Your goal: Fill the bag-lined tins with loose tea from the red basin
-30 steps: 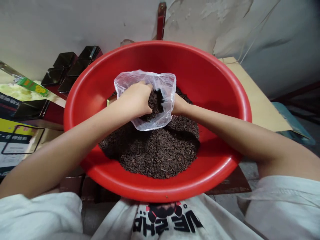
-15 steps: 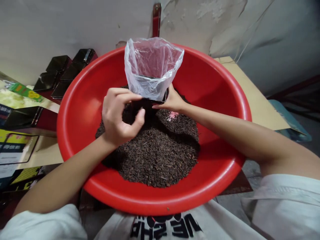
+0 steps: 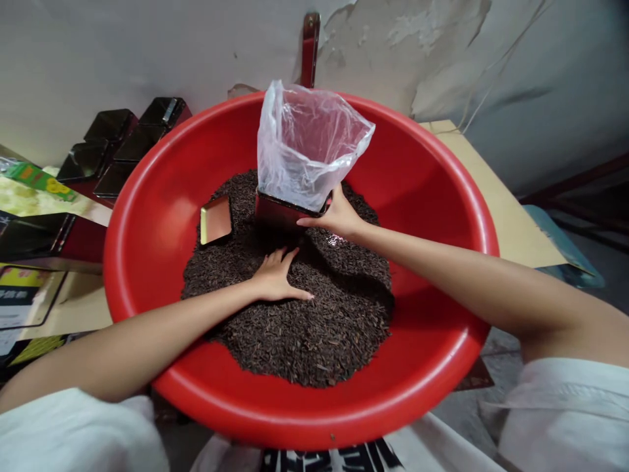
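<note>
My right hand (image 3: 339, 215) grips the right side of a dark square tin (image 3: 280, 215), holding it over the heap. A clear plastic bag (image 3: 309, 144) lines the tin and stands up out of its mouth, spread wide. My left hand (image 3: 278, 275) rests on the pile of dark, dry loose tea leaves (image 3: 314, 334), fingers spread with the thumb pointing right. On the leaves to the left lies a small square tin lid (image 3: 216, 220), its pale inner side showing. All of this is inside a large red basin (image 3: 427, 177).
Several dark square tins (image 3: 111, 124) stand left of the basin, and another tin (image 3: 54, 239) lies nearer. A green packet (image 3: 39, 180) is at far left. Cardboard (image 3: 496, 190) extends to the right, and a stained wall (image 3: 196, 46) rises behind.
My left hand has left the bag's edge and come down onto the leaves. The lid, hidden before, now shows. The tin and bag have shifted slightly right in view.
</note>
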`<state>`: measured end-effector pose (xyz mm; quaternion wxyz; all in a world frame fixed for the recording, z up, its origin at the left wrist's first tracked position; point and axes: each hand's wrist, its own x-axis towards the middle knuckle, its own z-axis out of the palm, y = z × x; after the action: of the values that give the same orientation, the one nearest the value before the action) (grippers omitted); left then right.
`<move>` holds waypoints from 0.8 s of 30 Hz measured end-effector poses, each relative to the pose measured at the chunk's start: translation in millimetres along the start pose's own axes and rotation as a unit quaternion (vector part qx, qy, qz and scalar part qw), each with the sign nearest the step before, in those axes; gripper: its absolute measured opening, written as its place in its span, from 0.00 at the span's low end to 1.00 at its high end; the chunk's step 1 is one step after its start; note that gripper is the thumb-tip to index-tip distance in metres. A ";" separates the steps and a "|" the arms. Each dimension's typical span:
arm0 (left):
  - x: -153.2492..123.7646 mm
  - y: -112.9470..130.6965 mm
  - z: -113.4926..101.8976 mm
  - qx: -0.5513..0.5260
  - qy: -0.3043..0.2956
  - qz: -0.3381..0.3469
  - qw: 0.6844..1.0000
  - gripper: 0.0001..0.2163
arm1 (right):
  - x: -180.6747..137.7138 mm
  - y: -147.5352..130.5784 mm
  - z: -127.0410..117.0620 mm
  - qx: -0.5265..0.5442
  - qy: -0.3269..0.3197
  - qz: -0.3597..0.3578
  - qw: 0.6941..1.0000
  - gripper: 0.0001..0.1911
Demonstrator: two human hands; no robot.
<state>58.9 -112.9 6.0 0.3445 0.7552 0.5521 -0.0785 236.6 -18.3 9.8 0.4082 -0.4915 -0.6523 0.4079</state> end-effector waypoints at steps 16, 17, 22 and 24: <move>-6.5 13.8 1.6 -0.093 -0.031 0.032 0.995 0.44 | -3.9 15.0 5.1 -0.131 -0.123 -0.204 0.962 0.48; -6.2 15.3 1.0 -0.095 -0.035 0.027 0.994 0.41 | -3.0 16.2 4.9 -0.135 -0.126 -0.210 0.960 0.46; -12.6 25.5 -8.7 -0.147 0.009 0.038 0.988 0.28 | 1.0 18.0 0.3 -0.156 -0.149 -0.226 0.950 0.43; -23.5 31.4 -16.1 -0.193 0.006 0.046 0.980 0.23 | 0.8 15.8 -1.4 -0.157 -0.157 -0.212 0.952 0.42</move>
<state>73.7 -126.3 43.4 0.4842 0.6993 0.5235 0.0498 242.6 -14.4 -4.3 0.2948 -0.3299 -0.8531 0.2764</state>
